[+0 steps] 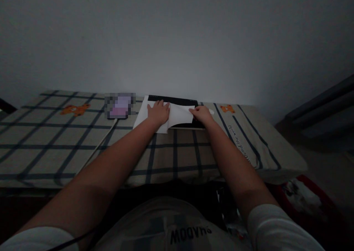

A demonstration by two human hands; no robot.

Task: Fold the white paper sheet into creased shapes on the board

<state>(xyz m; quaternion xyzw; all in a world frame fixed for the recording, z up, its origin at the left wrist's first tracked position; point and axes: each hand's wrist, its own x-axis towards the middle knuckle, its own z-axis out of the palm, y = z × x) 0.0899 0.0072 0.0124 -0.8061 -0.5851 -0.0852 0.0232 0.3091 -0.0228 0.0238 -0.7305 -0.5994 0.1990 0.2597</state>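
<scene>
A: Where is the paper [179, 114] now?

B: It lies on the black board [173, 99], near the wall-side edge of the cloth [177, 155]. Its left part reaches past the board, and its right part bends up a little. I cannot tell if it is one sheet or two.

A: And how are the fingers?

B: The left hand [158, 113] lies flat on the paper, with its fingers spread. The right hand [203, 114] is closed, and thumb and forefinger pinch the right edge of the paper.

A: What would you advise for this step?

B: In my judgement, the left hand should press evenly, because the paper probably slides easily on the smooth board. The right hand should pinch lightly; a strong pull could crease or tear the edge.

A: Is there some other danger?

B: The bend beside the left fingers may become a wrong crease, I think. It is better to lift the edge level, without twisting. The phone [120, 106] and its cable [98, 146] are to the left, apart from the paper, so they should not disturb; only the left forearm is near the cable.
</scene>
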